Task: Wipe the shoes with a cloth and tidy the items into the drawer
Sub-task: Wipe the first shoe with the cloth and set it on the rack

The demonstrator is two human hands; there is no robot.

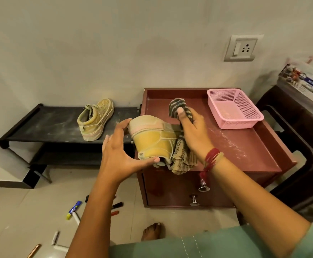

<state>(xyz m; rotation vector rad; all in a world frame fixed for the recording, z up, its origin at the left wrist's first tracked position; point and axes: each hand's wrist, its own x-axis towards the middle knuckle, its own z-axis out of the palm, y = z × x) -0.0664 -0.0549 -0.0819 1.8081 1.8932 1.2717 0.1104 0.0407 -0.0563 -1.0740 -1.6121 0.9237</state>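
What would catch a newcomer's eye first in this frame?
The yellow shoe sits at centre, held by the left hand, while the right hand grips a striped cloth against it. Next come the pink basket on the maroon cabinet, right, and a second shoe on the black rack, left.

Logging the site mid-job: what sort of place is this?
Likely a home room corner: a low shoe rack holding a shoe, a small drawer cabinet, and a wall socket.

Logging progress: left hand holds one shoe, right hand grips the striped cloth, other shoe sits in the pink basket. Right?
One slip: the head view shows the other shoe on the black rack, not in the pink basket. Left hand holding one shoe, right hand gripping the striped cloth: correct.
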